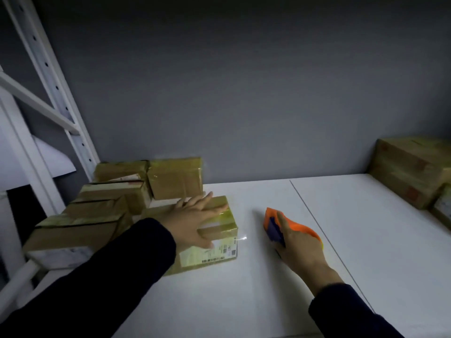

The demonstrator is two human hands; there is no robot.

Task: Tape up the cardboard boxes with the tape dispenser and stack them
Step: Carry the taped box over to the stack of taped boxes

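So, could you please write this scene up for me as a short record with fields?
left hand: flat on top of the taped box
right hand: grips the orange tape dispenser, right of the taped box
table: white, bears the taped box
pile of boxes: left of the taped box
larger boxes: far right

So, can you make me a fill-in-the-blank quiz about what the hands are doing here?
1. The left hand lies flat on the ____ of a box.
2. The right hand grips an ____ tape dispenser.
3. The table under them is ____.
4. The big boxes stand on the ____ side of the table.
Missing words: top; orange; white; right.
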